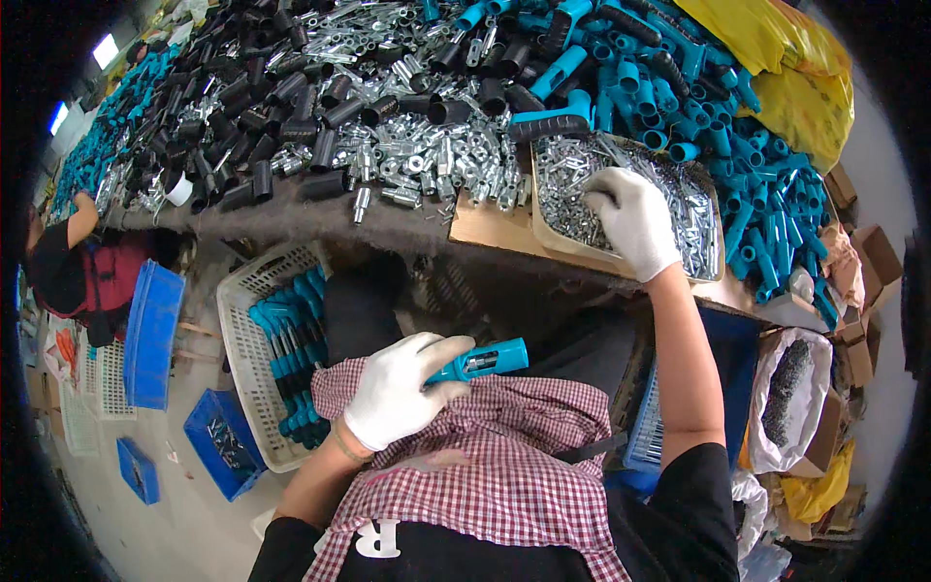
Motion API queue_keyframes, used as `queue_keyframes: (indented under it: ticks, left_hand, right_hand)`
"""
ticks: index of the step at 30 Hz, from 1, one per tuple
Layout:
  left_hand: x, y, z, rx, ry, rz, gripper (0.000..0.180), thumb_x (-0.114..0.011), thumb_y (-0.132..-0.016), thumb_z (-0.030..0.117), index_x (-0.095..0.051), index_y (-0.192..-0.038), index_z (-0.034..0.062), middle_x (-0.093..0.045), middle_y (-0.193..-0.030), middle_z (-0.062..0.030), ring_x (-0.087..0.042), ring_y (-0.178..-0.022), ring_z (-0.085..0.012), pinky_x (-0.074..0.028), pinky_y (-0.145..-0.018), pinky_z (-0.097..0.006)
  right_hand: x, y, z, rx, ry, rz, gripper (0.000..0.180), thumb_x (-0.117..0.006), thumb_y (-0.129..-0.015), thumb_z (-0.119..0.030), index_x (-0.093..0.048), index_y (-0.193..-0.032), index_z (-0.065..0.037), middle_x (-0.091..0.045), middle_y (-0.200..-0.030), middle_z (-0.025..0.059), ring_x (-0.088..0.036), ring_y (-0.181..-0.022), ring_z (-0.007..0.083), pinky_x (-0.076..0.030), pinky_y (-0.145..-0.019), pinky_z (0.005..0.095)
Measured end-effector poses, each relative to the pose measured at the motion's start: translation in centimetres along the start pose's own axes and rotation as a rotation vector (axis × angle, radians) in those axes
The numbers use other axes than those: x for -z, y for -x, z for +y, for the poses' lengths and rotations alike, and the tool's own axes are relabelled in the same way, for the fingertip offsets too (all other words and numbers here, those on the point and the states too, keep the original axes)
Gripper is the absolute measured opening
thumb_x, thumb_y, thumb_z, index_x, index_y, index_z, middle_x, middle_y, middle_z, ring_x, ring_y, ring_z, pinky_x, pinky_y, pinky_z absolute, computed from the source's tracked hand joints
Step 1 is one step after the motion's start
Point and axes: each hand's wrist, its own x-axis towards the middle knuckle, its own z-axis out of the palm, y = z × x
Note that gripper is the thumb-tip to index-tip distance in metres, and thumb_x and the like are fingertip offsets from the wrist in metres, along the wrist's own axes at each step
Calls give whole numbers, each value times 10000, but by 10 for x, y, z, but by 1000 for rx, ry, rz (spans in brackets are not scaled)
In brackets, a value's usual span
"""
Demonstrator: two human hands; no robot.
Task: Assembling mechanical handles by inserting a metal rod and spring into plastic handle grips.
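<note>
My left hand (402,388), in a white glove, is wrapped round a teal plastic tool housing (499,357) above my lap. Metal parts show through a slot in the housing's side. My right hand (632,221), also gloved in white, reaches into a cream tray (722,247) on the bench. Its fingers are curled and pinched together over the small screws (567,189) there; whatever lies between the fingertips is too small to make out. Longer screws (693,218) fill the tray's right part.
Black sleeves (325,150), metal fittings (427,155) and teal housings (766,213) are heaped along the bench. Left of my lap, a white crate (233,320) holds teal-and-black tools. Blue bins (223,441) stand on the floor. Another person (73,257) sits at far left.
</note>
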Motion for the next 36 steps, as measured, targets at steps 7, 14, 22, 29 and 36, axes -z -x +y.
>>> queue_keyframes:
  ticks: [7, 14, 22, 29, 36]
  left_hand:
    - [1, -3, -7, -40, -45, 33, 493, -808, -685, 218, -661, -1144, 115, -645, -895, -88, -650, -811, -302, -536, -718, -374]
    - [1, -12, 9, -84, -242, -89, 705, -803, -674, 207, -553, -1317, 64, -636, -853, -118, -626, -785, -303, -506, -710, -400]
    - [-4, -10, 3, -147, -336, -91, 810, -773, -706, 219, -433, -1423, 54, -622, -811, -82, -619, -735, -254, -512, -657, -366]
    - [0, -12, 4, -75, -245, -72, 775, -799, -667, 137, -493, -1374, 52, -644, -884, -152, -630, -787, -348, -509, -700, -428]
    - [-10, -6, 3, 104, 104, -125, 485, -776, -724, 118, -617, -1169, 10, -651, -1042, -189, -648, -986, -351, -515, -854, -383]
  right_hand:
    - [22, 25, -36, -263, -434, -28, 158, -680, -817, -79, -722, -944, 3, -728, -884, 138, -701, -816, 199, -529, -781, 312]
    - [-23, 89, -91, -93, -610, -433, 161, -726, -781, -176, -698, -857, -37, -652, -824, 153, -665, -791, 313, -529, -722, 373]
    - [-42, 111, -98, 158, -362, -324, 195, -756, -736, -195, -661, -822, -49, -627, -821, 112, -636, -766, 304, -515, -685, 394]
    - [-38, 117, -92, 289, -370, -348, 420, -776, -688, -176, -616, -1054, -48, -644, -957, 111, -640, -826, 298, -519, -726, 389]
    - [-35, 108, -76, 448, -456, -201, 339, -755, -705, -177, -622, -1006, -94, -647, -952, 79, -631, -878, 296, -498, -792, 416]
